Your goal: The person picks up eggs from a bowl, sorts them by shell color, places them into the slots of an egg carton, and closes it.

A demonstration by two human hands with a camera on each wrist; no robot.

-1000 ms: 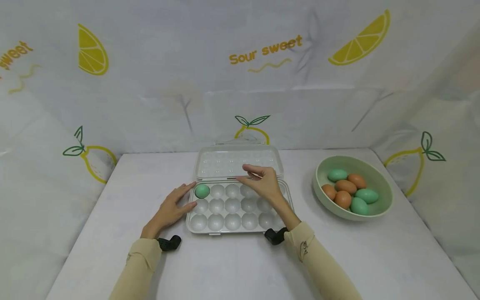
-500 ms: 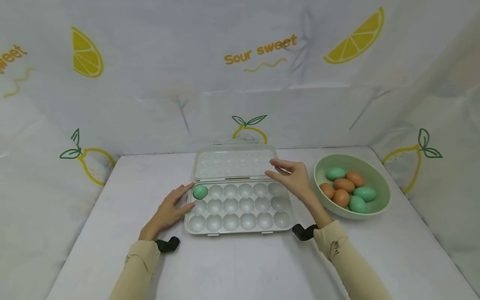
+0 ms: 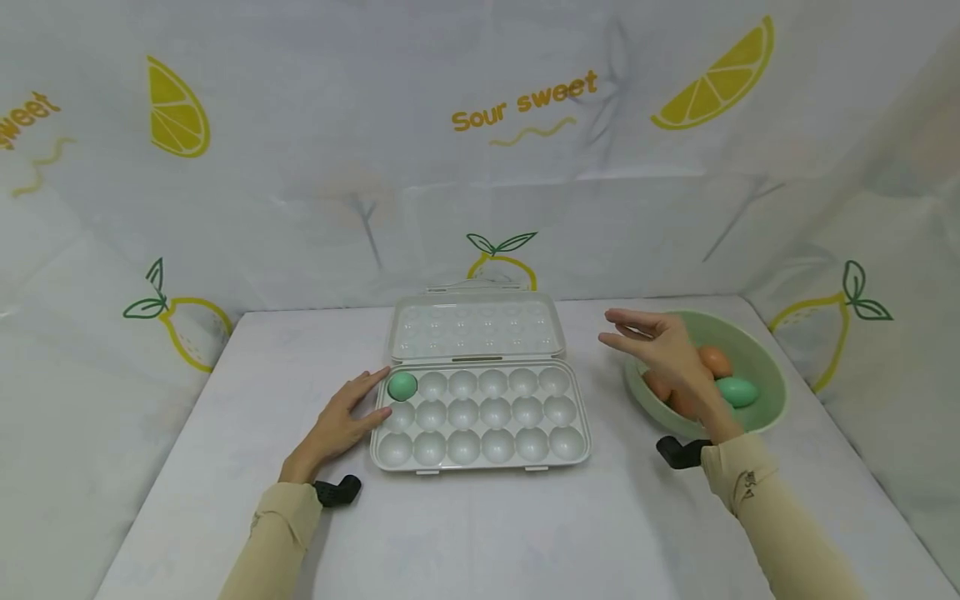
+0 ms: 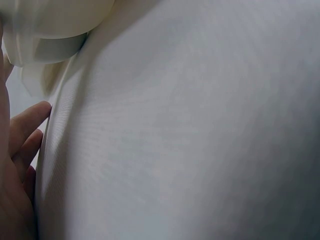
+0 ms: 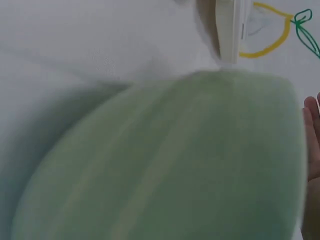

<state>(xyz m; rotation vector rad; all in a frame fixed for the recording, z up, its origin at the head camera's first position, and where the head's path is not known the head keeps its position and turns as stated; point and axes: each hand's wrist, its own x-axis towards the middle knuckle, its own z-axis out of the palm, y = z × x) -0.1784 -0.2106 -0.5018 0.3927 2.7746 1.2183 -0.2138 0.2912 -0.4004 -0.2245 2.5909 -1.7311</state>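
1. Nearest, a beige left sleeve and a beige right sleeve are reaching in over the white worktop, and a small black device is sitting at each wrist.
2. The left hand is lying beside the tray with its fingers spread; the index fingertip is touching the far left corner, and the thumb tip is resting on the left edge.
3. The tray is lying flat in the middle of the worktop, showing its round cups in three rows of six.
4. One green egg is sitting in the tray's far left cup, just beside the left index finger.
5. The right hand is hovering over the left part of the pale green bowl, its fingers pointing left past the rim; they are extending, with the thumb parted below them and the grasp holding nothing.
6. Inside the bowl, several orange eggs and a second green egg are lying together, partly hidden by the hand and wrist.
7. Behind the tray, its clear lid is lying folded back.
8. Farthest, a white cloth is hanging, carrying lemon prints and "Sour sweet" lettering.
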